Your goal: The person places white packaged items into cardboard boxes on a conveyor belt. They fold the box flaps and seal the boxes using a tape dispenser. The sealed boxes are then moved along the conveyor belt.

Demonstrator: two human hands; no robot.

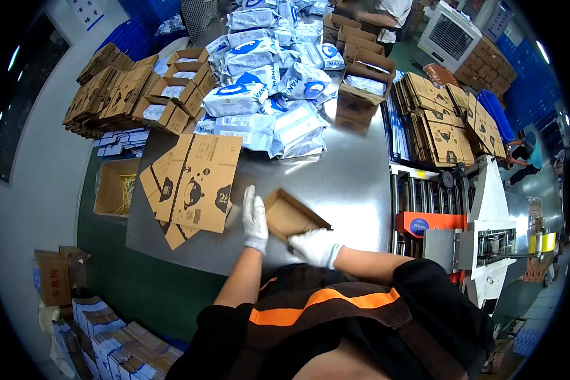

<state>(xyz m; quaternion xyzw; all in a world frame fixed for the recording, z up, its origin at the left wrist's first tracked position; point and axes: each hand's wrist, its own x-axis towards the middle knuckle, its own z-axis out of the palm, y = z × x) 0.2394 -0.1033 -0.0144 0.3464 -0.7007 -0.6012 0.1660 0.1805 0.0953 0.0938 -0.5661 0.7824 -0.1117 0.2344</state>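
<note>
A small brown cardboard box (292,214) stands unfolded on the steel table in front of me, its plain inside facing up. My left hand (255,220), in a white glove, is held upright along the box's left side with its fingers straight and together. At the near right edge my right hand (316,247), also gloved in white, has its fingers bent over the cardboard wall. To the left lie flat printed cardboard blanks (199,190), overlapping at an angle.
White and blue soft packs (253,88) are heaped at the table's far end. Filled open boxes (364,82) line both sides. Stacks of flat cartons (440,126) stand at right and left. A roller machine with tape (430,221) adjoins the right edge. Co-workers are further back.
</note>
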